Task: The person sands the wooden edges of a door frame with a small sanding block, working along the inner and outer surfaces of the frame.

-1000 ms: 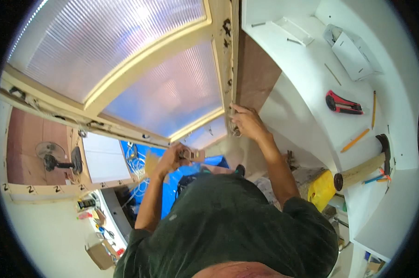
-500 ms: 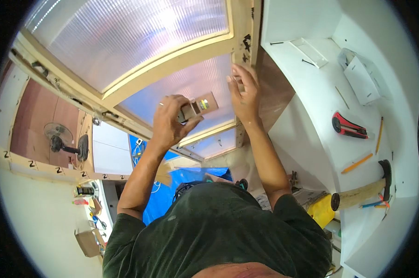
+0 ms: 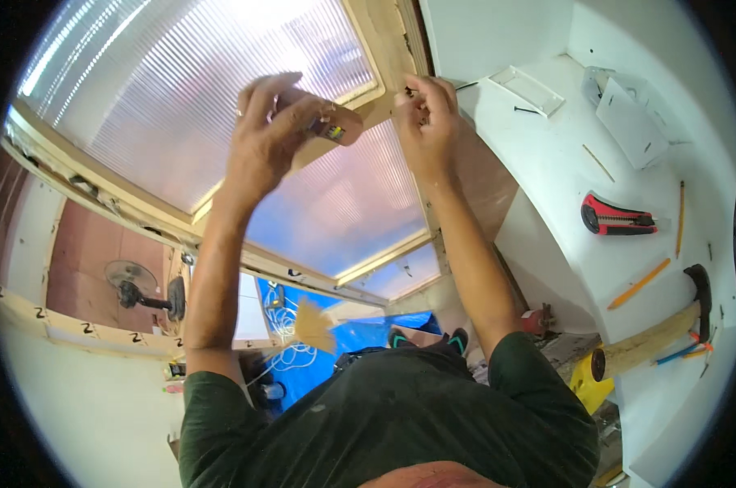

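Observation:
My left hand (image 3: 266,138) is closed round a small brown block-shaped tool (image 3: 342,128) with a yellow label; it resembles a wooden hand plane, but the fingers cover much of it. It is held over the cream wooden frame (image 3: 376,104) of a panel filled with ribbed translucent sheets (image 3: 344,183). By the frame's right-hand upright, my right hand (image 3: 426,122) has its fingers curled in toward the thumb. Dark marks show between those fingertips; whether they are on the frame or a small thing in the grip is unclear.
On the white shelf at right lie a red-and-black utility knife (image 3: 620,216), an orange pencil (image 3: 638,285), a white plastic tray (image 3: 527,91) and a hammer (image 3: 648,346). A fan (image 3: 132,285) stands at left. Blue sheeting (image 3: 368,329) and white cable (image 3: 291,342) lie below.
My left hand has gone up and left with the block-shaped tool and turned it. The right hand has risen slightly, its fingers still curled. The whole view has shifted.

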